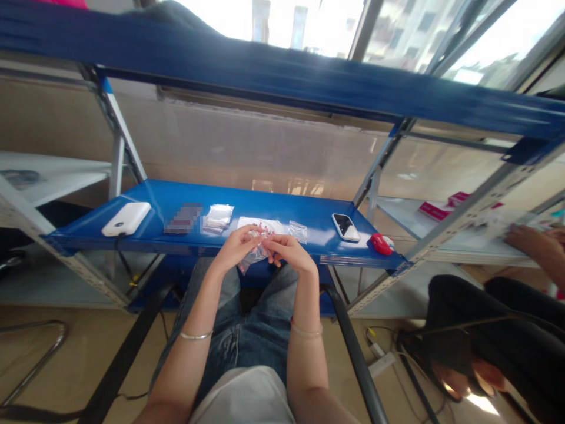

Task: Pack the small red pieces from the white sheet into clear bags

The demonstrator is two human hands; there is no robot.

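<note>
My left hand (241, 246) and my right hand (285, 250) meet at the front edge of the blue shelf (185, 194), their fingers closed on a small clear plastic bag (253, 255). The bag hangs below the fingers, and what is inside is too small to make out. Just behind the hands lies a white sheet (276, 225) with small red and pink pieces on it. Right of that sheet is another clear bag (298, 231), lying flat. A stack of clear plastic bags (218, 217) rests to the left of my hands.
A white power bank (126, 219) with a black cable sits at the shelf's left end, beside a blurred-out flat item (183, 218). Toward the right lie a phone (345, 227) and a red-and-white object (381, 244). Another person's hand (525, 238) works at a neighbouring shelf.
</note>
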